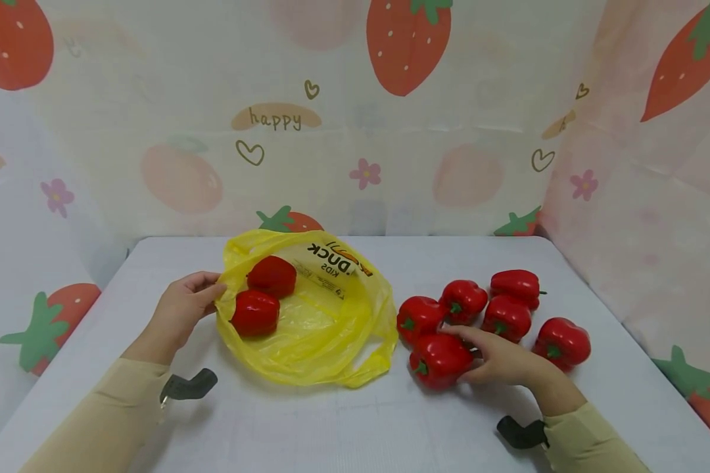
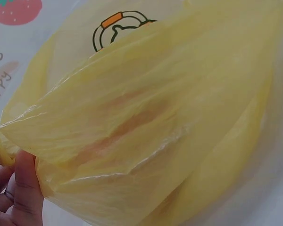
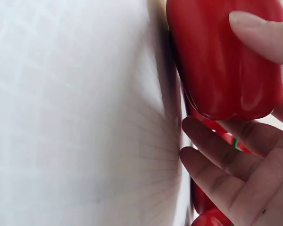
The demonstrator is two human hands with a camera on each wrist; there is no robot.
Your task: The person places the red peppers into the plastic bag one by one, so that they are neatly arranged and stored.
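Observation:
In the head view a yellow plastic bag (image 1: 307, 355) lies with its mouth spread toward me. Two red bell peppers (image 1: 272, 276) rest inside, near its left side. My left hand (image 1: 180, 312) pinches the bag's left rim; in the left wrist view, thumb and fingers clasp the bunched yellow film (image 2: 132, 155). On the right, my right hand (image 1: 503, 358) holds a red bell pepper (image 1: 440, 361), index finger along its top and thumb on its near side. The right wrist view shows the thumb pressed on this glossy pepper (image 3: 226, 61), with the lower fingers spread below it.
Several more red bell peppers (image 1: 463, 301) sit beyond and to the right of my right hand, one (image 1: 562, 341) standing apart by the forearm. They share a white table (image 1: 343, 427) with the bag. A printed strawberry cloth (image 1: 331, 144) hangs behind.

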